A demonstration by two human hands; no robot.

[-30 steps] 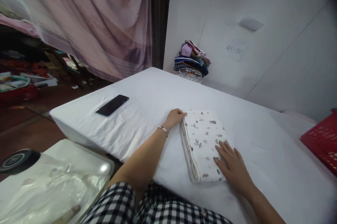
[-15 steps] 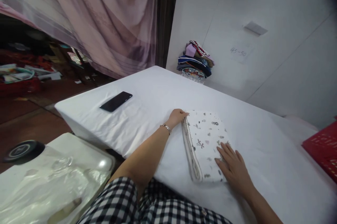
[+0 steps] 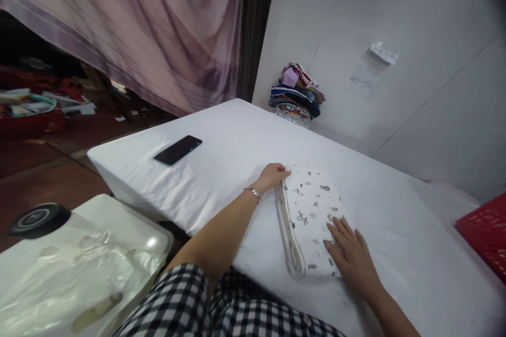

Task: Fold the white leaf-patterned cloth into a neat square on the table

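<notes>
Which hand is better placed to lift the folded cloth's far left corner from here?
Probably the left hand: it already touches that corner of the folded cloth, while the right hand lies spread over the nearer right side.

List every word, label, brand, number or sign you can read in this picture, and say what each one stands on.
"45-50": handwritten on the sheet on the wall.
Slip above it: marks too small to read.
Red container at right: pale marks, too blurred to read.
Black round object at left: ringed emblem, too blurred to read.
</notes>
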